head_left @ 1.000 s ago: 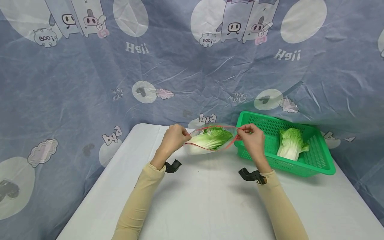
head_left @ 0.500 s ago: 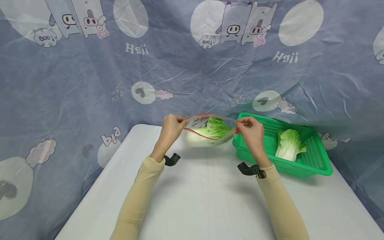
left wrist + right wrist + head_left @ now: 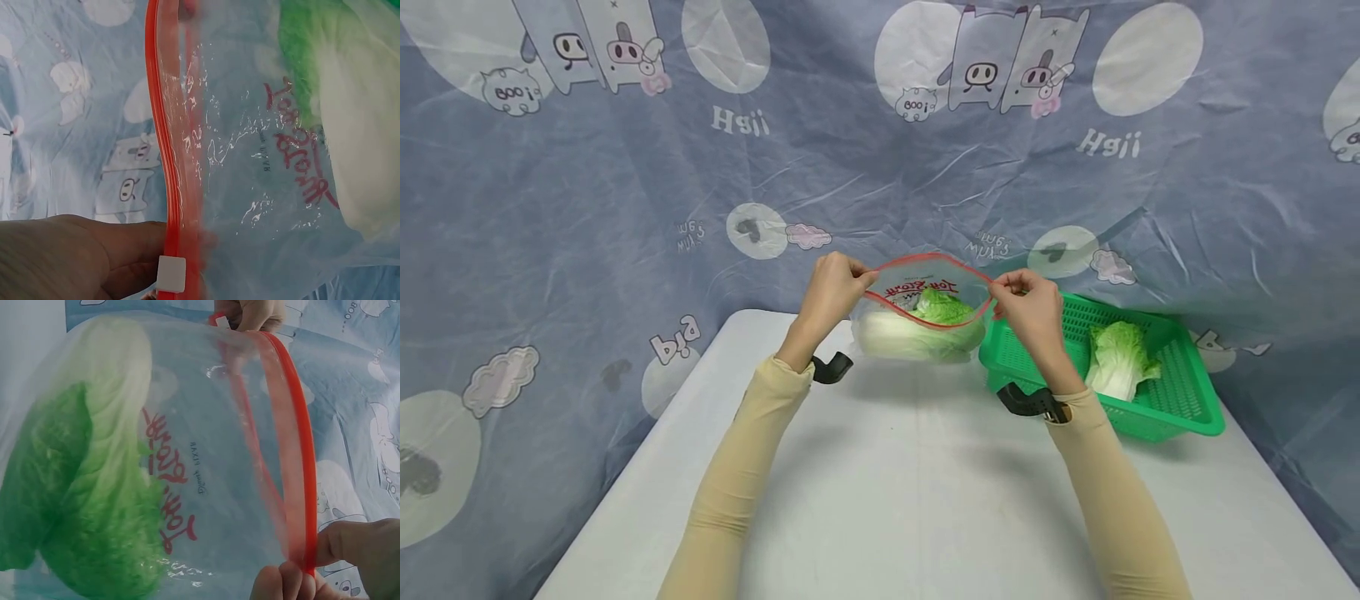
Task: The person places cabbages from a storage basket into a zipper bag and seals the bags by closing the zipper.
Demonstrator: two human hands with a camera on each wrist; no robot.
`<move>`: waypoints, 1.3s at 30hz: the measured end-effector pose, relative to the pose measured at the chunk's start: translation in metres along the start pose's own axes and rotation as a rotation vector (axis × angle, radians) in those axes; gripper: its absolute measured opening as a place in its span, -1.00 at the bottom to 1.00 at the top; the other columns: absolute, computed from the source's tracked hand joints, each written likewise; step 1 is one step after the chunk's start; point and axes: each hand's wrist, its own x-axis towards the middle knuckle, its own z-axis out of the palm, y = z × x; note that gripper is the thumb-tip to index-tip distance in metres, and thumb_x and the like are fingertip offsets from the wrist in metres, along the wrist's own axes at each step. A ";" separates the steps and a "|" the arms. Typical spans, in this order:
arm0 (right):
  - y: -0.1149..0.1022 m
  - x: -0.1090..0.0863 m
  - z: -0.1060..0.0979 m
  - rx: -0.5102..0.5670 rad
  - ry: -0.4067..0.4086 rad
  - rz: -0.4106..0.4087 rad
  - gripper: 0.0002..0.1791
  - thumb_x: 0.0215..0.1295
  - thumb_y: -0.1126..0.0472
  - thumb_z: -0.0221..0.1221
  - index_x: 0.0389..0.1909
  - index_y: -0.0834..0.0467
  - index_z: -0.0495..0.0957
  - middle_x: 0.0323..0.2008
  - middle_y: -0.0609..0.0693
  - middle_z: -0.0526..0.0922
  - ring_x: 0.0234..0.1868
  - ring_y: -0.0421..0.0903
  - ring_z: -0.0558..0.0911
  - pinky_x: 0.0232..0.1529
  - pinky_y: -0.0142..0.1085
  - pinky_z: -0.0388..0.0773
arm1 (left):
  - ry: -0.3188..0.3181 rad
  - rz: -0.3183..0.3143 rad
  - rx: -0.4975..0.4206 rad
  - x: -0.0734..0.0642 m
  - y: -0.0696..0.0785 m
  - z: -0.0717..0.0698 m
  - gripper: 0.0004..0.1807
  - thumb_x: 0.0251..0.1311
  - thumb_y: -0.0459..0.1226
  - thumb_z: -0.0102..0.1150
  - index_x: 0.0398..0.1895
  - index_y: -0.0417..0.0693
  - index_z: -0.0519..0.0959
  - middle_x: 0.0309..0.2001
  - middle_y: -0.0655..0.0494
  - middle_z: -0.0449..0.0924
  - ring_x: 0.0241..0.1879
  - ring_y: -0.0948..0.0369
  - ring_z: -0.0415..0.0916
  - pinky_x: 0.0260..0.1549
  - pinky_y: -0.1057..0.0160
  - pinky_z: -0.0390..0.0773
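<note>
While the left hand (image 3: 835,287) and right hand (image 3: 1032,310) each pinch an end of the bag's (image 3: 212,444) gaping mouth over the surface (image 3: 910,483), left of the basket (image 3: 1172,423), we judge the cabbage (image 3: 943,308) inside could drop if its weight drags either rim loose.

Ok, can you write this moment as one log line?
left hand: pinches bag rim | right hand: pinches opposite end | bag: open, cabbage inside | green basket: another cabbage inside
</note>
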 end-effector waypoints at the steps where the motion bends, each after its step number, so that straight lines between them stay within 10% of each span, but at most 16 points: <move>1: -0.001 0.001 0.000 -0.009 -0.012 0.006 -0.81 0.28 0.11 0.18 -0.24 0.15 0.60 -0.44 0.11 0.63 -0.61 -0.16 0.64 -0.51 -0.33 0.59 | -0.006 -0.003 0.002 0.000 0.001 0.000 -0.82 0.21 -0.24 0.25 -0.34 -0.16 0.76 -0.42 -0.01 0.74 -0.68 0.25 0.18 -0.55 0.31 0.22; 25: -0.015 0.013 0.005 -0.062 -0.095 0.009 -0.79 0.29 0.14 0.10 -0.21 0.18 0.58 -0.44 0.03 0.65 -0.58 -0.25 0.66 -0.43 -0.36 0.62 | -0.017 0.001 -0.028 0.002 0.008 -0.002 -0.83 0.22 -0.25 0.22 -0.36 -0.14 0.76 -0.38 0.00 0.74 -0.57 0.19 0.44 -0.48 0.29 0.40; 39: -0.009 0.016 0.039 -0.023 -0.168 -0.143 -0.77 0.29 0.12 0.24 -0.12 0.14 0.61 -0.27 0.08 0.66 -0.35 -0.36 0.69 -0.33 -0.43 0.53 | 0.284 -0.006 0.016 0.000 -0.029 -0.019 -0.82 0.22 -0.31 0.19 -0.43 -0.22 0.72 -0.47 -0.08 0.69 -0.51 0.04 0.56 -0.36 0.13 0.51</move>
